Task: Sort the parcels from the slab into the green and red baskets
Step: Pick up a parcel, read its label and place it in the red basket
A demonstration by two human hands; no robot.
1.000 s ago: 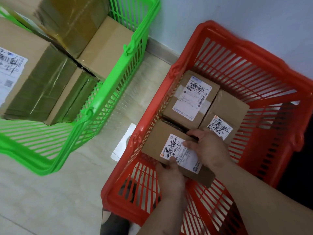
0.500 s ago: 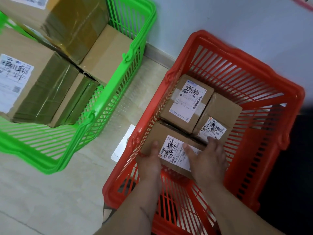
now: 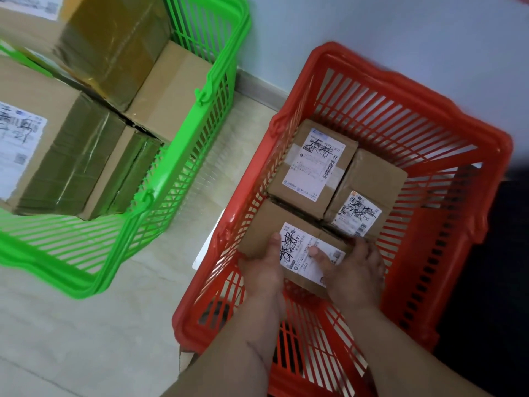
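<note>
— Where's the parcel they're working on?

— Down in the red basket (image 3: 329, 81), at the near side of the little cluster. It's a small brown parcel (image 3: 274, 224) with a white label on top, and it sits right against the two other small boxes: the labelled box (image 3: 312, 164) behind it on the left side and the second small box (image 3: 369, 190) behind it on the right.

— Both hands on it?

— Yes. The left hand (image 3: 266, 270) has its thumb laid over the top beside the label, with the rest of the hand wrapped down the near edge, so it's gripping the parcel. The right hand (image 3: 352, 273) does the same on the other side: thumb lying on the label, fingers curled round the right corner. I can't tell whether the parcel is resting on the basket floor or held just off it.

— And the green basket (image 3: 200, 156)?

— On the floor to the left, apart from the red one, packed with large cardboard boxes (image 3: 71, 156) wrapped in brownish tape; one shows a white label. Both baskets stand near the pale wall (image 3: 372, 21) on a light tiled floor (image 3: 71, 339).
</note>
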